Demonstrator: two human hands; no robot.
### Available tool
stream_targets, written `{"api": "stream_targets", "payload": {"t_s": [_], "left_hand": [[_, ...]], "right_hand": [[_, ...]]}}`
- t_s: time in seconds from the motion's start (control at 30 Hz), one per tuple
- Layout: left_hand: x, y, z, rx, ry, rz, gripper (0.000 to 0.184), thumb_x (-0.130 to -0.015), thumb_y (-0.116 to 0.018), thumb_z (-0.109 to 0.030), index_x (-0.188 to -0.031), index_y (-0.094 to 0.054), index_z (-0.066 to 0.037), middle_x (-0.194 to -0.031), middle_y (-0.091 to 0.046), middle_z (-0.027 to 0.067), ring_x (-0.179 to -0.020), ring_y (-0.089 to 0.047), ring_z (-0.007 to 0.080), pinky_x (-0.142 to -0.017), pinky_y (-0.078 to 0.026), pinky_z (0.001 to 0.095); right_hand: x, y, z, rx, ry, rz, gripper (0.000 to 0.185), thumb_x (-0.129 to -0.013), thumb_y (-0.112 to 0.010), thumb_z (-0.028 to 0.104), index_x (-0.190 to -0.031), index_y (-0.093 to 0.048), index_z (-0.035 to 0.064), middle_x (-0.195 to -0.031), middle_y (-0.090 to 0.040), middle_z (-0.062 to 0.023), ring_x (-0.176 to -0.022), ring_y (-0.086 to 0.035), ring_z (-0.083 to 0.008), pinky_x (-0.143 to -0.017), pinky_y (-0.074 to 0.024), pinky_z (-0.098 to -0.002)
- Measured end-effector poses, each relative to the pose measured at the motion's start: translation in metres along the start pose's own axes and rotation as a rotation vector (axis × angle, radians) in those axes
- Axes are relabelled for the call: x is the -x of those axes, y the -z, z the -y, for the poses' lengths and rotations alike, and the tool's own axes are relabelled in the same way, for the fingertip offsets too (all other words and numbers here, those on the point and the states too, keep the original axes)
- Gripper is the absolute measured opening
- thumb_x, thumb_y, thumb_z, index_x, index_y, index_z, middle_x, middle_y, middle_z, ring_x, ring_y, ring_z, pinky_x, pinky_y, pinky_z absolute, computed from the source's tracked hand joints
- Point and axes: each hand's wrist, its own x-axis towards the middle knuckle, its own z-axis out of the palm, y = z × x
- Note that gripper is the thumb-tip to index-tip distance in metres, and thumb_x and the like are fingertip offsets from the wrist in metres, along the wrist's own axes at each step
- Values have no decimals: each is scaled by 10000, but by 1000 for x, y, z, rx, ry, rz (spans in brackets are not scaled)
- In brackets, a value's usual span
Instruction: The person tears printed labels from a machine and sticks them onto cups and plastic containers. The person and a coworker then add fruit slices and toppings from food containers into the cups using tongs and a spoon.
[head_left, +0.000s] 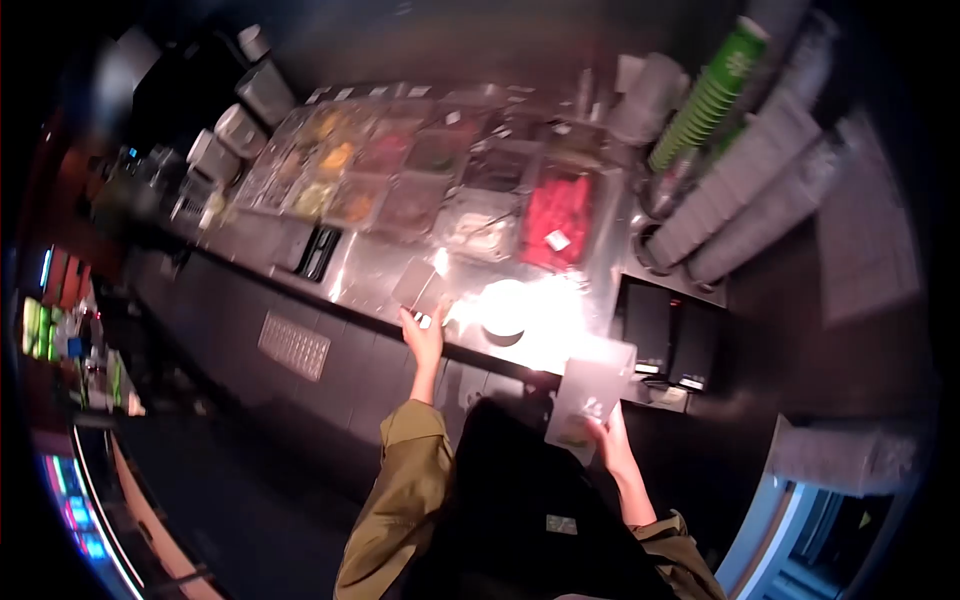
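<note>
My right hand (613,440) grips the lower corner of a translucent rectangular container or lid (592,385), held tilted in front of the counter's edge. Dark and greenish marks show near its lower end. My left hand (425,340) is at the counter's front edge, its thumb and fingers around the near end of a flat greyish square piece (420,283), which looks like a clear lid. Between my hands a round white cup or bowl (503,305) stands on the steel counter (365,265), washed out by strong light.
Behind lie several clear tubs of toppings, including one of red pieces (560,215). Stacked green cups (710,90) and pale cups (735,190) lean at the right, above dark boxes (665,330). A black scale-like device (318,252) and white canisters (240,130) are left.
</note>
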Motion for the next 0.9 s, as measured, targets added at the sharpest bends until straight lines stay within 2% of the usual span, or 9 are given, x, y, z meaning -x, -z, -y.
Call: {"api": "stream_targets", "payload": {"t_s": [0.13, 0.23, 0.37, 0.47, 0.6, 0.7, 0.8, 0.87, 0.9], "left_hand": [[-16, 57, -1, 165, -5, -127, 473, -767, -710, -161, -1088, -434, 50, -963, -564, 164, -876, -550, 220, -761, -436, 340], [-61, 118, 47, 118, 61, -151, 454, -793, -685, -111, -1136, -428, 39, -1029, -559, 139, -864, -565, 172, -750, -463, 285], [-173, 200, 113, 248, 45, -81, 479, -796, -684, -121, -1154, -423, 60, -1038, -530, 153, -874, -538, 198, -790, -444, 314], [-266, 260, 145, -342, -258, -54, 498, -790, -686, -99, -1176, -408, 50, -1083, -515, 156, -932, -537, 206, -816, -455, 312], [-371, 317, 122, 23, -48, -187, 523, -760, -711, -98, -1173, -421, 39, -1129, -501, 173, -992, -534, 237, -844, -455, 336], [-470, 333, 226, 99, -147, -126, 569, -723, -738, -105, -1173, -421, 38, -1129, -503, 185, -1003, -536, 267, -850, -446, 368], [-524, 330, 250, -350, -92, -214, 571, -716, -740, -89, -1166, -414, 41, -1098, -515, 180, -992, -540, 266, -849, -444, 366], [-539, 324, 239, -84, -41, -246, 563, -706, -720, -1, -1165, -396, 31, -1057, -527, 168, -974, -547, 256, -845, -446, 356], [-551, 323, 239, 58, -50, -264, 567, -704, -713, 23, -1169, -389, 28, -1053, -527, 165, -969, -549, 251, -844, -448, 351]], "right_hand": [[-36, -97, -16, 317, 201, 314, 634, -733, -682, 70, -1281, -369, 15, -1236, -465, -112, -1150, -446, -198, -964, -355, -323], [-104, -196, -6, 348, 244, 314, 608, -717, -703, 72, -1244, -405, 18, -1182, -490, -107, -1107, -480, -208, -951, -367, -321], [-212, -308, -36, 203, 331, 212, 566, -682, -677, 16, -1179, -408, 48, -1091, -507, -89, -1002, -515, -173, -859, -423, -298], [-267, -374, -57, 248, 237, 40, 529, -703, -652, 21, -1171, -408, 46, -1036, -542, -90, -941, -530, -170, -822, -436, -295], [-301, -441, -74, 227, 220, 6, 491, -730, -651, 49, -1163, -420, 24, -1020, -548, -80, -935, -527, -144, -794, -440, -278], [-330, -513, -43, -30, 201, 58, 478, -714, -660, 36, -1135, -435, 15, -1047, -511, -77, -956, -509, -133, -783, -440, -273], [-382, -594, -40, 240, 512, 280, 519, -661, -671, -1, -1119, -429, 24, -1061, -448, -62, -958, -482, -149, -809, -422, -280], [-408, -644, -35, 126, 450, 427, 547, -634, -681, 0, -1115, -421, 26, -1053, -423, -64, -960, -470, -177, -831, -399, -276], [-433, -669, -40, 169, 568, 412, 537, -633, -685, 6, -1100, -421, 21, -1046, -414, -80, -966, -466, -191, -823, -400, -285]]}}
